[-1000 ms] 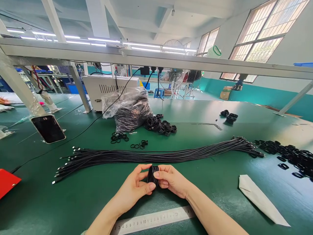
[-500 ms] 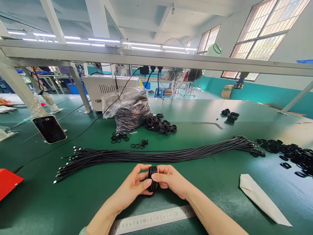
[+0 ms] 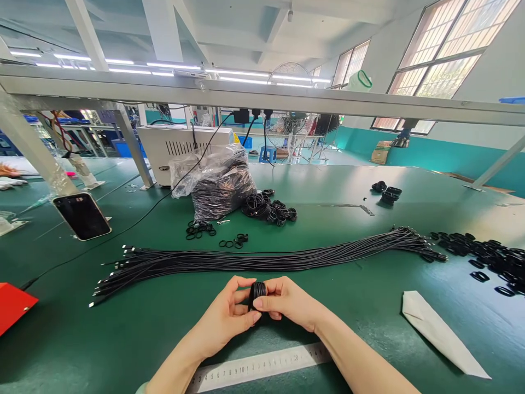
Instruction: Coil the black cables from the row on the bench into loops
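Between my hands is a small coil of black cord, its lower part hidden by my fingers. My left hand pinches it from the left with thumb and fingers, and my right hand presses it from the right. Just beyond my hands, a long bundle of black cables lies across the green work table. A steel ruler lies below my wrists. Loose black coils lie farther ahead.
A larger heap of black coils lies at the right, near a folded white paper. A phone and a red object lie at the left. A plastic bag of black coils stands before a white machine.
The coil has turned in my fingers and now shows less below them. My hands stay at about the same place, and the view has shifted slightly.
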{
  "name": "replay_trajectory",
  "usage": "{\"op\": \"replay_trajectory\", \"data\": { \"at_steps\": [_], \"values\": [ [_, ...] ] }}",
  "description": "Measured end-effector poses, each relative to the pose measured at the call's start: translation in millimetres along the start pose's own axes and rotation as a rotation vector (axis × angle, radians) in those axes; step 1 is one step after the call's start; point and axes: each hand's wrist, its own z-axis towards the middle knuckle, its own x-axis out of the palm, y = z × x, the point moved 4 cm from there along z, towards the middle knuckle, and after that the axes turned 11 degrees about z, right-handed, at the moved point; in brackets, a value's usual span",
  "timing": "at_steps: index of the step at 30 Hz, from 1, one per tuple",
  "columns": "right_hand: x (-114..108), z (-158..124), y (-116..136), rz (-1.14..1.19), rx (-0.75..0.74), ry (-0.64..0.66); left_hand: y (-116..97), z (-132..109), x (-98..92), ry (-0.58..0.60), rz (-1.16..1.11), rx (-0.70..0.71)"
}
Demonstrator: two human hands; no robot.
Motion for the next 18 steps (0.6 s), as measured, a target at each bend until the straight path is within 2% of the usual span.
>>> {"op": "replay_trajectory", "data": {
  "at_steps": [4, 9, 12, 15, 18],
  "values": [
    [3.9, 0.4, -1.8, 0.082, -0.047, -0.013, -6.3, -1.6, -3.3, 0.053, -0.004, -0.008],
    [5.4, 0.3, -3.0, 0.076, -0.091, -0.06, -12.4, -1.9, -5.7, 0.141, 0.012, -0.043],
    [-0.2, 0.2, 2.0, 0.029, -0.136, -0.133, -12.7, -1.0, -6.8, 0.091, -0.039, -0.046],
    [-5.3, -2.7, 9.8, -0.052, -0.242, -0.263, -14.4, -1.7, -9.4, -0.006, -0.074, -0.04],
    [1.4, -7.5, 10.7, -0.24, -0.358, -0.3, -18.6, -4.2, -8.3, -0.006, -0.1, -0.025]
  ]
}}
